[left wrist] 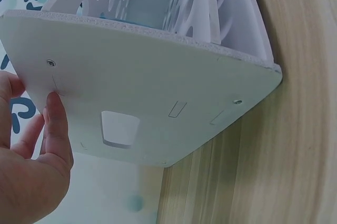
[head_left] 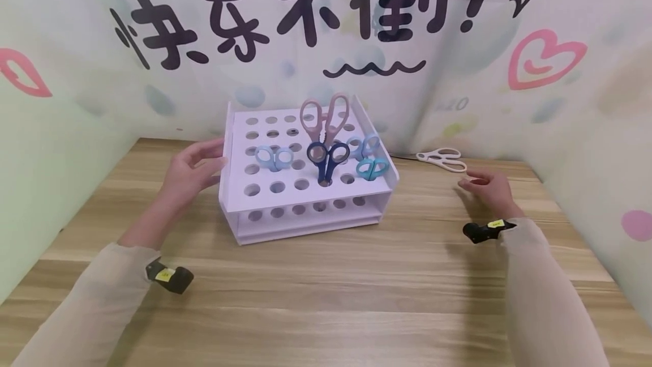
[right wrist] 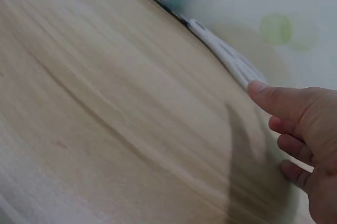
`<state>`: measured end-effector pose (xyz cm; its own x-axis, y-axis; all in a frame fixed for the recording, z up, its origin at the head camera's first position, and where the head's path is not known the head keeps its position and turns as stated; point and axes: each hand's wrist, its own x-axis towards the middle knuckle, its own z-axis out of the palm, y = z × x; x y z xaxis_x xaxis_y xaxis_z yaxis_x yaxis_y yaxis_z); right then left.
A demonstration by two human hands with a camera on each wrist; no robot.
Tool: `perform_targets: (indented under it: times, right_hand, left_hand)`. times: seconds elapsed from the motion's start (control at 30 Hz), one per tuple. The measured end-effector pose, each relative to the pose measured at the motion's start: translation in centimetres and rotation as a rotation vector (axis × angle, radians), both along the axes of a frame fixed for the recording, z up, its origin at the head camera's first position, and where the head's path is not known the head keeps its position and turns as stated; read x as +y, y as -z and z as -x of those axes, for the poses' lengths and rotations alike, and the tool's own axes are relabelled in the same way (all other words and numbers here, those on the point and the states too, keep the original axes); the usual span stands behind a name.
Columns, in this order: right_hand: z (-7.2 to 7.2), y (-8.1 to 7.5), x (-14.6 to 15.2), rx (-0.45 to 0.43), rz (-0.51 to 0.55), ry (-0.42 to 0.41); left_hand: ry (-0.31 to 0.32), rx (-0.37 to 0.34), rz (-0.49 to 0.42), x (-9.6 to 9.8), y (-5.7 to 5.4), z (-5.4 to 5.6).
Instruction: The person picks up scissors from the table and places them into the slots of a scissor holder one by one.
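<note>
A white rack with round holes stands on the wooden table. My left hand is at its left side, and in the left wrist view the fingertips touch the rack's side panel. Upright in the holes are scissors with pink handles, navy handles and teal handles, plus two light-blue pairs, one light-blue pair at the left. To the rack's right, white-handled scissors lie flat by the wall. My right hand hovers beside their handles, fingers relaxed, holding nothing.
A patterned wall covering with large lettering rises right behind the rack and the white scissors. Side walls bound the wooden table on the left and right. A small black camera is strapped at the left wrist, another black camera at the right.
</note>
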<state>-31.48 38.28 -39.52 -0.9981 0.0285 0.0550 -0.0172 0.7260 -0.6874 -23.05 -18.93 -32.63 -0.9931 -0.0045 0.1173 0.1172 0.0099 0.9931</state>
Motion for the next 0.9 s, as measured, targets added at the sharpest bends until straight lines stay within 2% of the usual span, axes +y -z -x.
perform_targets:
  times: [0.2, 0.4, 0.5, 0.73, 0.83, 0.9]
  right_hand:
    - [0.6, 1.7, 0.2, 0.038, -0.003, 0.079]
    - [1.5, 2.1, -0.5, 0.036, -0.055, 0.162]
    - [2.1, 1.8, -1.2, 0.007, -0.066, 0.175]
    - [2.9, 1.3, -1.6, -0.17, -0.058, 0.25]
    - [3.2, 1.1, -1.7, -0.192, -0.083, 0.265]
    - [3.5, 1.1, -1.8, -0.176, -0.094, 0.256]
  left_hand:
    - [-0.004, 0.0, 0.02, 0.0, 0.2, 0.2]
    - [-0.008, 0.015, -0.002, -0.1, 0.2, 0.2]
    - [-0.015, 0.027, -0.014, -0.3, 0.1, 0.0]
    - [-0.024, 0.001, 0.024, -0.3, 0.4, 0.4]
    - [-0.032, -0.011, 0.047, -0.1, 0.4, 0.3]
    - [-0.043, -0.014, 0.06, -0.1, 0.3, 0.3]
